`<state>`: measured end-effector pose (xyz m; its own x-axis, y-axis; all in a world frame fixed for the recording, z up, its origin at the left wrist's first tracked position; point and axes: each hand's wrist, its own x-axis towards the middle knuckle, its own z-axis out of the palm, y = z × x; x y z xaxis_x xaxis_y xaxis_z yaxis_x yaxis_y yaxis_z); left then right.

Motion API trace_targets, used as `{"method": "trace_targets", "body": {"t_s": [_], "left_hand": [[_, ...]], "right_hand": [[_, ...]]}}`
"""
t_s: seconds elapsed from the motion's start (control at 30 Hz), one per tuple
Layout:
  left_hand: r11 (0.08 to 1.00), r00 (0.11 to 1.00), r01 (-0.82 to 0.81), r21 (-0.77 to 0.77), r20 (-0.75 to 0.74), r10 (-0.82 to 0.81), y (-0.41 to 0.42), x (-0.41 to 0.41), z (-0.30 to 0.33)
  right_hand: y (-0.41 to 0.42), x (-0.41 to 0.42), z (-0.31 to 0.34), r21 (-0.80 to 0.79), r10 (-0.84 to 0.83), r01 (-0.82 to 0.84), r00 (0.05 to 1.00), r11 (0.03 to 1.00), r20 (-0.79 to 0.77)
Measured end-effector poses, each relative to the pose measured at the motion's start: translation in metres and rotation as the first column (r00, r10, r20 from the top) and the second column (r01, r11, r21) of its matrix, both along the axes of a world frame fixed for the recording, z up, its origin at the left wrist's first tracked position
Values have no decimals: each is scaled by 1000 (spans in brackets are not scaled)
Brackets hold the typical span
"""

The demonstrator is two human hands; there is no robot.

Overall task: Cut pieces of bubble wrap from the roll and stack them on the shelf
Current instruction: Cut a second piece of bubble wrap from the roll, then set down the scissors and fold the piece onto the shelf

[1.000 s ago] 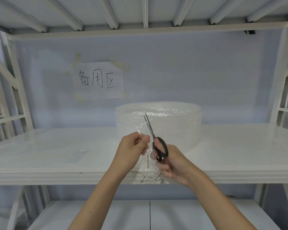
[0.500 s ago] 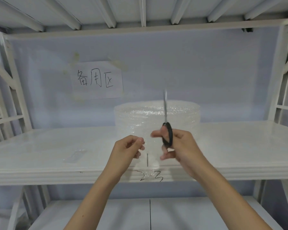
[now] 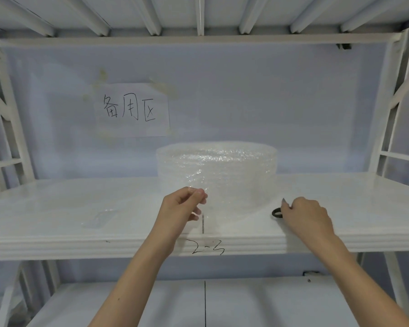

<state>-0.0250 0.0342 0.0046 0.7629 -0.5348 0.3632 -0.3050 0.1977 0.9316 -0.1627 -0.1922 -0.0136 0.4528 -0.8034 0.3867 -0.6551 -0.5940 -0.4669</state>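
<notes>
A roll of clear bubble wrap (image 3: 216,166) stands upright in the middle of the white shelf (image 3: 364,204). My left hand (image 3: 182,206) pinches the top edge of a loose clear sheet of bubble wrap (image 3: 220,208), which hangs in front of the roll. Whether the sheet is still joined to the roll cannot be told. My right hand (image 3: 305,215) rests low on the shelf to the right of the roll, curled over the scissors (image 3: 276,212). Only one black handle loop shows; the blades are hidden. A small clear piece (image 3: 99,218) lies flat on the shelf to the left.
A paper sign with handwritten characters (image 3: 134,109) is taped to the back wall. White uprights (image 3: 385,109) frame both sides and an upper shelf (image 3: 198,40) spans overhead. A lower shelf (image 3: 151,303) sits beneath. "2-3" is written on the shelf's front edge (image 3: 208,250).
My right hand has swung the scissors from upright in front of the roll down to the shelf at the right. My left hand keeps its pinch on the sheet.
</notes>
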Motion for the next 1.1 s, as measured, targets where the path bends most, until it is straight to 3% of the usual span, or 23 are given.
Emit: {"method": "trace_targets", "body": {"t_s": [0.2,0.27,0.3,0.37,0.43,0.5,0.53,0.6,0.83,1.1], "left_hand": [[999,999,38,0,9,-38,-3,-8,4],[999,999,39,-1,13,-39,-2,-7,5],[999,999,39,-1,13,-39,-1,-6,6],[999,999,38,3,17,-38,1,-3,6],[999,999,38,11,22,-38,3,-1,6],[999,999,36,14,22,-36,6,0,5],[999,999,30,17,28,-31,8,0,5],[1000,998,1,28,61,-3,14,1,5],[997,978,-67,-38,194,73,41,13,-3],[999,974,-32,38,226,23,57,26,-13]], "right_hand": [[5,12,-2,-239,-155,118,978,964,-140],[14,13,-2,-377,-107,79,993,923,-53],[23,13,-2,-395,2,21,998,918,59],[49,15,6,-248,315,-247,902,937,294],[80,18,19,2,522,-582,732,813,438],[104,26,23,139,622,-730,652,669,433],[112,30,23,159,641,-742,650,651,408],[118,39,23,189,636,-752,642,632,428],[129,64,19,417,455,-814,575,405,680],[135,77,19,422,308,-878,476,227,824]]}}
